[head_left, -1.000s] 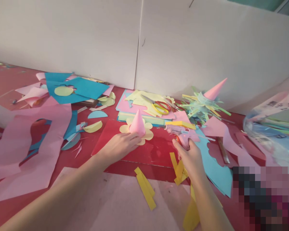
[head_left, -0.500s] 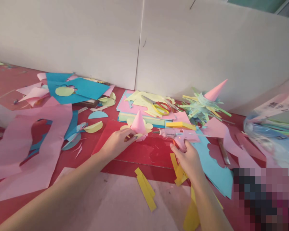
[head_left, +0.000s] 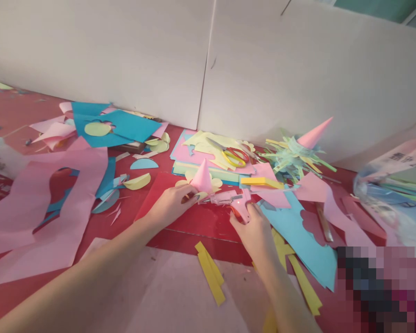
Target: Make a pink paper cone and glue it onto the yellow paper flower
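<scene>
A pink paper cone (head_left: 201, 178) stands point up on a pale yellow flower-shaped paper (head_left: 215, 183), over a red sheet (head_left: 162, 199). My left hand (head_left: 176, 199) is closed on the lower left of the cone, its thumb and fingers near the base. In my right hand (head_left: 254, 226) is a pink glue gun (head_left: 234, 201), its fingers wrapped round the handle near the orange trigger. The nozzle points left, close to the cone's base and my left fingertips. Whether it touches the paper I cannot tell.
Scissors (head_left: 233, 155) lie on stacked coloured paper behind the cone. A finished-looking pink cone with green fringe (head_left: 314, 134) leans back right. Yellow strips (head_left: 211, 273), blue sheets (head_left: 308, 240) and pink cut paper (head_left: 72, 203) are scattered about. A white panel (head_left: 125, 55) stands behind.
My right hand has moved the glue gun left, bringing its nozzle to the cone's base. My left hand keeps its hold on the cone. The view has shifted slightly.
</scene>
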The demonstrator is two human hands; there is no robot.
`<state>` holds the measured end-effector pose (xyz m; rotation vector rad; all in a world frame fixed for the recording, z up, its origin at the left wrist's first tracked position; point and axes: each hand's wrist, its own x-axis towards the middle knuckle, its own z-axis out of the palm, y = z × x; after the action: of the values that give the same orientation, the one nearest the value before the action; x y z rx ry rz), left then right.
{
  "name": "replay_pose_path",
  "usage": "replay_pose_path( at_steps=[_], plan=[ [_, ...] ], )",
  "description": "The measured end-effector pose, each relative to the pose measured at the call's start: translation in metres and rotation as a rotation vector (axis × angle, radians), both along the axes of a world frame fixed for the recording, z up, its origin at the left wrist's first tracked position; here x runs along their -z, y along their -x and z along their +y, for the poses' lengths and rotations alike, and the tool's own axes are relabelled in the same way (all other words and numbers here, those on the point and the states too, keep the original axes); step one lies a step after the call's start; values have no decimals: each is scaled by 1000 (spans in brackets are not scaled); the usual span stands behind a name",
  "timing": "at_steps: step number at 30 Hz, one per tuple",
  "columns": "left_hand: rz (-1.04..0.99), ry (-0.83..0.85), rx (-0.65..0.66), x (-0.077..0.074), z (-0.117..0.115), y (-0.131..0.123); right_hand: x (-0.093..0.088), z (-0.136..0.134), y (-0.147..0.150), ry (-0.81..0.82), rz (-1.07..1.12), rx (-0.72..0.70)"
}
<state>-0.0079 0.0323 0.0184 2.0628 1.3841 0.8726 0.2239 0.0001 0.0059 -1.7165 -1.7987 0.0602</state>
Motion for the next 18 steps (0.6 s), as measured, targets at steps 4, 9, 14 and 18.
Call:
replay_pose_path(
  at_steps=[4,9,14,18],
  plan=[
    [3,5,2,-2,-1,0,-1,0,2,-10,-6,-15],
    [22,1,2,0,-1,0,-2,0,2,8,-43,-24],
    [60,-8,-5,3,-1,0,4,2,-2,-19,-72,-31],
    [56,-16,-3,5,0,0,7,2,-4,-59,-78,-14]
  ],
)
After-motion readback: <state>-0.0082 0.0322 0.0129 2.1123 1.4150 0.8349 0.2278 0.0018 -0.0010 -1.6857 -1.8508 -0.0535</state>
